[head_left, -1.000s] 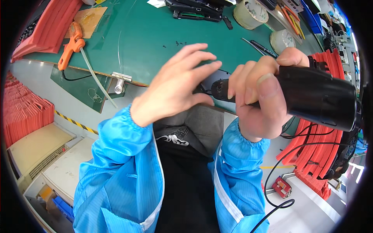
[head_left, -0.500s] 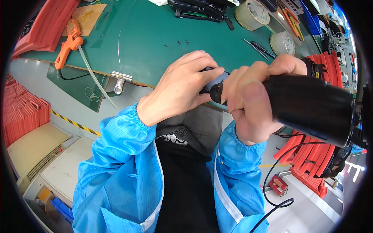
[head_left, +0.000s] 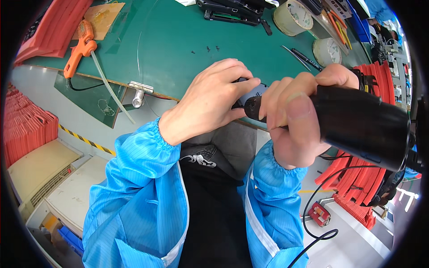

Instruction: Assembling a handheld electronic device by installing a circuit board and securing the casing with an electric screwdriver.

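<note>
My left hand (head_left: 208, 96) curls its fingers round a small flat device (head_left: 248, 91) with a dark edge and a bluish-grey face, at the near edge of the table. In my right hand (head_left: 292, 111) is a thick black electric screwdriver (head_left: 363, 124). Its ridged nose (head_left: 252, 107) points left, close to the device. The fingers and the nose hide the bit, so I cannot tell whether it touches. Several tiny black screws (head_left: 217, 48) lie on the green table (head_left: 170, 53) beyond my left hand.
An orange glue gun (head_left: 80, 50) and a metal clip (head_left: 139, 90) sit at the table's left edge. Farther right are tweezers (head_left: 295, 58), tape rolls (head_left: 292, 18) and black device parts (head_left: 232, 11). A black cable (head_left: 308, 201) loops below the screwdriver.
The whole view has shifted slightly. Both hands keep their grips; the screwdriver's nose shows its ridges more sharply now and has moved only a little.
</note>
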Demonstrator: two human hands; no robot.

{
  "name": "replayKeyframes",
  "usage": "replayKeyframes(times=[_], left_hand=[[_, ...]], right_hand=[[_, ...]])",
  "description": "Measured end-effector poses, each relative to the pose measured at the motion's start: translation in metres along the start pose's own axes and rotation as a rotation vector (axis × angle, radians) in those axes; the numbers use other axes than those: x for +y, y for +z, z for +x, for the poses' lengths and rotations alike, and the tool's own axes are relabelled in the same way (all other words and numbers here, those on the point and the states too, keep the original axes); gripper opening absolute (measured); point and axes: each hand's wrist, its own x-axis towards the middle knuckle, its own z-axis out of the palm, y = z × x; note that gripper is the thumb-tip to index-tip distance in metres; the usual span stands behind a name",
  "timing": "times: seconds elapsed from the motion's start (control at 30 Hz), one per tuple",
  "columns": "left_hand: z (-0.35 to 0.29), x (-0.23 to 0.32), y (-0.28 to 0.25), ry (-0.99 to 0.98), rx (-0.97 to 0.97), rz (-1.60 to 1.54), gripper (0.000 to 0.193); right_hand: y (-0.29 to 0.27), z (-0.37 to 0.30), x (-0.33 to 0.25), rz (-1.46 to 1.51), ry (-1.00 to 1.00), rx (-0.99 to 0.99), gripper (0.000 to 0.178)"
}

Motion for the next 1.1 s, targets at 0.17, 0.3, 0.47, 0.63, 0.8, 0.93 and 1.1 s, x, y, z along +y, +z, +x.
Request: replayKeyframes(times=[0.17, 0.3, 0.47, 0.63, 0.8, 0.93, 1.1], left_hand=[[0.0, -0.002, -0.002, 0.008, 0.0, 0.013, 0.06], [-0.005, 0.001, 0.003, -0.017, -0.013, 0.026, 0.05], [-0.003, -0.002, 0.003, -0.018, 0.023, 0.008, 0.056], [-0.003, 0.001, 0.002, -0.022, 0.004, 0.02, 0.061], [-0.003, 0.0, 0.002, -0.049, -0.028, 0.023, 0.069], [-0.008, 0.006, -0.001, -0.026, 0.051, 0.031, 0.061], [-0.015, 0.013, -0.016, -0.064, 0.092, -0.102, 0.037]], right_hand=[[0.008, -0.002, -0.004, 0.149, 0.018, 0.003, 0.04], [0.01, -0.004, 0.0, 0.225, -0.09, -0.041, 0.039], [0.018, -0.004, -0.002, 0.122, -0.095, -0.027, 0.035], [0.029, -0.003, -0.009, 0.228, 0.017, 0.151, 0.034], [0.029, -0.002, -0.011, 0.271, 0.013, 0.165, 0.032], [0.026, -0.003, -0.012, 0.277, 0.001, 0.16, 0.032], [0.012, 0.002, -0.015, 0.427, -0.092, 0.058, 0.033]])
